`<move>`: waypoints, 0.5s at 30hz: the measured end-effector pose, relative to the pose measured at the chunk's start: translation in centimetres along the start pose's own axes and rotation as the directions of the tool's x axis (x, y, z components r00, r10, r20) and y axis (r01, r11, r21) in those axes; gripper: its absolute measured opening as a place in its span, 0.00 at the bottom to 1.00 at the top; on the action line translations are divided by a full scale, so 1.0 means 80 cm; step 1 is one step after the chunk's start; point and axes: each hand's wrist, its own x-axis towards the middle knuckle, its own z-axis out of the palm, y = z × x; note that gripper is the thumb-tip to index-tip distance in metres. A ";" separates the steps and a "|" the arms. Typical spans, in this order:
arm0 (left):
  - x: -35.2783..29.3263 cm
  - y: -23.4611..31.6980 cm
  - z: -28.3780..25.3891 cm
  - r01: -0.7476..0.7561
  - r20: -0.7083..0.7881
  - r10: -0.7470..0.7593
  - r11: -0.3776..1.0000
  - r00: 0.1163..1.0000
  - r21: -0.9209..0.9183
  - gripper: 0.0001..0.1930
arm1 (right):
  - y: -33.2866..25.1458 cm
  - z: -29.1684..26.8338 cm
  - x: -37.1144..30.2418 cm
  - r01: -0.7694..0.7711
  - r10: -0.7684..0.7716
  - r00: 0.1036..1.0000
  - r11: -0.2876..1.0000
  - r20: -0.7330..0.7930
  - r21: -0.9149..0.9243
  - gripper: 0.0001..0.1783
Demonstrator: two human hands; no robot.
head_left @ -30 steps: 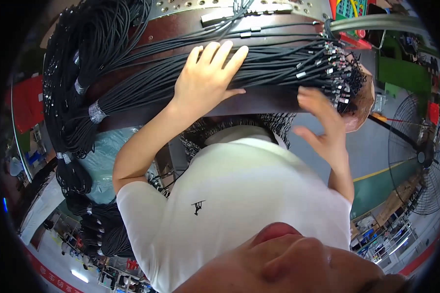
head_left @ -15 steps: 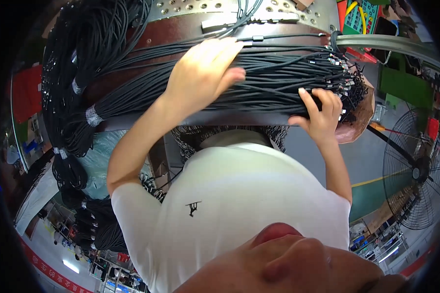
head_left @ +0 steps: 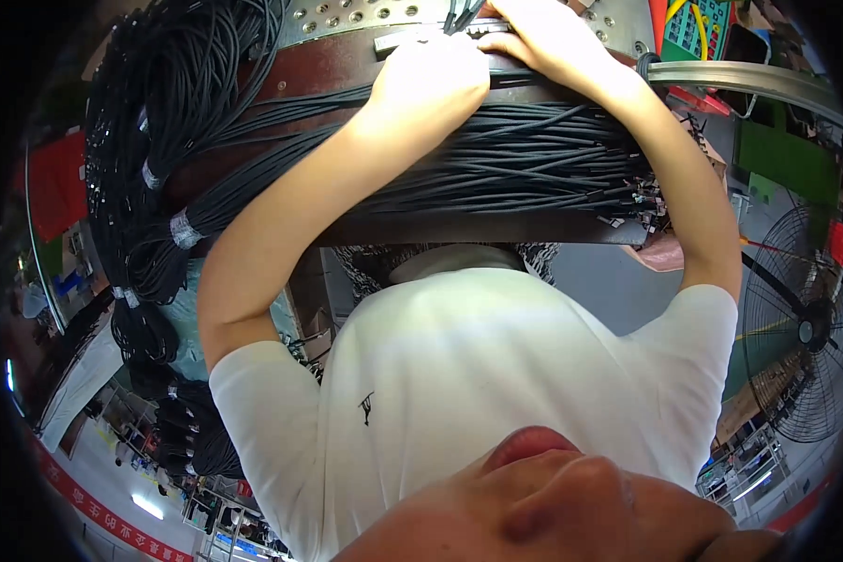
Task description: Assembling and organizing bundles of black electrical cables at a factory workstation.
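At the far side of the bench, my left hand is closed in front of a slotted metal strip. Its fingers curl away from view, so what they hold is hidden. Just to the right, my right hand has its thumb over the strip and its fingertips closed against thin black cables that come in from the top edge. Below both hands lies a broad layer of black cables, stretched across the bench, with small metal ends at the right.
Coiled black cable bundles hang at the left, tied with clear wrap. A perforated metal plate lies at the back. A curved metal rail runs off to the right, near a green device. A floor fan stands at the right.
My right hand has left the cable ends at the right and moved up and left to the metal strip. My left hand has shifted slightly right and farther away, its fingers now curled.
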 end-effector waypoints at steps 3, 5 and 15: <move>0.006 -0.019 0.000 -0.008 0.075 0.019 0.989 0.997 -0.148 0.08 | 0.003 -0.006 -0.003 0.179 -0.179 0.984 0.981 -0.001 0.071 0.16; 0.009 -0.037 -0.008 0.015 0.151 0.067 0.874 0.986 -0.486 0.11 | 0.027 0.003 -0.012 0.254 -0.266 0.958 0.960 -0.106 -0.115 0.15; -0.019 -0.027 -0.002 0.191 0.177 -0.093 0.700 0.980 -0.688 0.17 | 0.031 -0.009 -0.026 0.091 -0.076 0.990 0.989 -0.118 0.120 0.17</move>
